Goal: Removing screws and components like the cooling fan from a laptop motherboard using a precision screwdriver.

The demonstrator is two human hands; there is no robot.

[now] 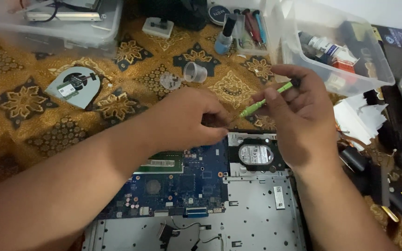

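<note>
**Screwdriver work at the far edge of an opened laptop**

Nearest lies the opened grey laptop chassis (257,209), its blue circuit board (182,181) exposed at centre and loose black wires at the near edge. To the right of the board sits the black hard drive with a round silver label (256,154).

Above the far edge of the board, the left hand (182,118) is curled, fingertips pressed together as if pinching something small; what it pinches cannot be told. Just right of it, the right hand (298,116) pinches a slim green screwdriver (266,100) between thumb and fingers, tip pointing left and down toward the left hand's fingertips.

For good handling, the driver tip is best kept steady and in line with whatever the left fingers hold, with light pressure only.

Farther off on the gold patterned cloth (19,93) lie a grey cooling fan (74,86) at left and a small clear plastic cup (195,72) at centre. A clear plastic storage bin (373,60) stands far right.
</note>
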